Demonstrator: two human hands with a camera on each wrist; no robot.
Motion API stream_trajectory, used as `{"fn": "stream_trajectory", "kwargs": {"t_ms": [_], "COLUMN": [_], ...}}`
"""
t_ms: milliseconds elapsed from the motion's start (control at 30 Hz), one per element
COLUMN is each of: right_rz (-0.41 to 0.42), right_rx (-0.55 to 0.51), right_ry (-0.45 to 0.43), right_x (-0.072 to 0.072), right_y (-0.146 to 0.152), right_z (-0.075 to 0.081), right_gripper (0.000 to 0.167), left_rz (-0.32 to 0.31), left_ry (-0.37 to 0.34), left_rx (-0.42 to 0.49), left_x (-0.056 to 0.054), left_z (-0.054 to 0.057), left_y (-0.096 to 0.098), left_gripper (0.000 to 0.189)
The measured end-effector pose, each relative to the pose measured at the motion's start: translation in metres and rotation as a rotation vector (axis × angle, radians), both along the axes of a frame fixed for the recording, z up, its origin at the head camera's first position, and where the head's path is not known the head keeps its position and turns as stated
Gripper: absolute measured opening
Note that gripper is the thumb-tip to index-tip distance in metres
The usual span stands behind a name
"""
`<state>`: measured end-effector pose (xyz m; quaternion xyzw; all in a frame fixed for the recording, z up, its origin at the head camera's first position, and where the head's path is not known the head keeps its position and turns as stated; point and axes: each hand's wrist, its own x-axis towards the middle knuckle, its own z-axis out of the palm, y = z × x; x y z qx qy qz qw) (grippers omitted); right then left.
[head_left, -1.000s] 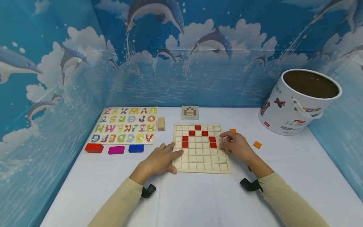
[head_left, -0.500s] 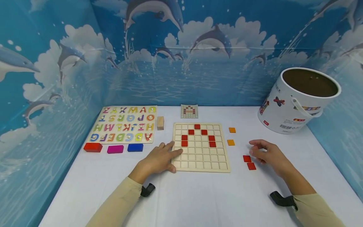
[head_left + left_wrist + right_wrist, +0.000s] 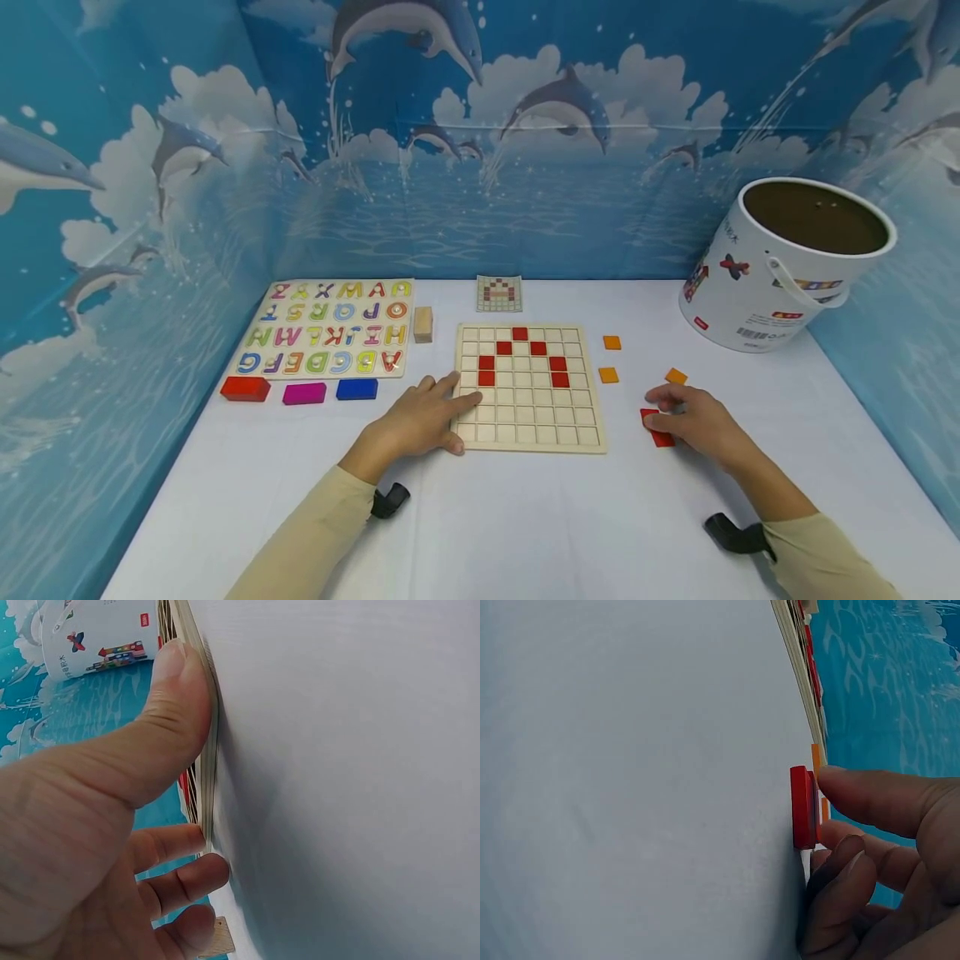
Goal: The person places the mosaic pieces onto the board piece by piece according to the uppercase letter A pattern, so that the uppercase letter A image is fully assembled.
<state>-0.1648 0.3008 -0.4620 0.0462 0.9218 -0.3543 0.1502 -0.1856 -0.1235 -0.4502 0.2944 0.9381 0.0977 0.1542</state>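
Note:
My left hand point(image 3: 420, 421) rests spread at the left edge of a wooden grid board point(image 3: 513, 417), thumb at the lower corner and fingertips over the side. In the left wrist view, the thumb point(image 3: 176, 697) lies along the board's rim. Red square tiles point(image 3: 559, 380) form an arch on the board. To its right, my right hand point(image 3: 697, 423) reaches down over two loose red tiles point(image 3: 663, 439) on the table. Its thumb overlaps the upper tile, and the index fingertip is just beyond it. The right wrist view shows the thumb point(image 3: 855, 791) right at a red tile point(image 3: 802, 810).
Three orange tiles point(image 3: 608, 375) lie right of the board. Behind it is a small pattern card point(image 3: 499, 307). A letter puzzle board point(image 3: 300, 342), a plain wooden block point(image 3: 423, 325) and red, magenta and blue blocks point(image 3: 356, 389) are at left. A white bucket point(image 3: 738, 292) stands back right.
My right hand left the board's right side and swung right, then came down over the loose red tiles. A third orange tile shows again behind it. My left hand has stayed on the board.

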Motion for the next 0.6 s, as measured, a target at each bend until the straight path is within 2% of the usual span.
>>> {"fn": "stream_trajectory", "kwargs": {"t_ms": [333,467,600], "right_rz": [0.015,0.021,0.007], "right_rx": [0.043,0.036,-0.016], "right_ry": [0.009,0.01,-0.01], "right_x": [-0.0021,-0.0041,-0.0088], "right_y": [-0.0026,-0.0015,0.0024], "right_z": [-0.0013,-0.0011,0.0004], "right_gripper": [0.043,0.036,0.038], "left_rz": [-0.012,-0.016,-0.016], "left_ry": [0.013,0.02,0.015], "left_rx": [0.006,0.007,0.009], "left_x": [-0.0013,-0.0012,-0.0007], "left_z": [-0.0015,-0.0018,-0.0015], "left_y": [-0.0014,-0.0021,-0.0021], "left_gripper": [0.083,0.083,0.084]}}
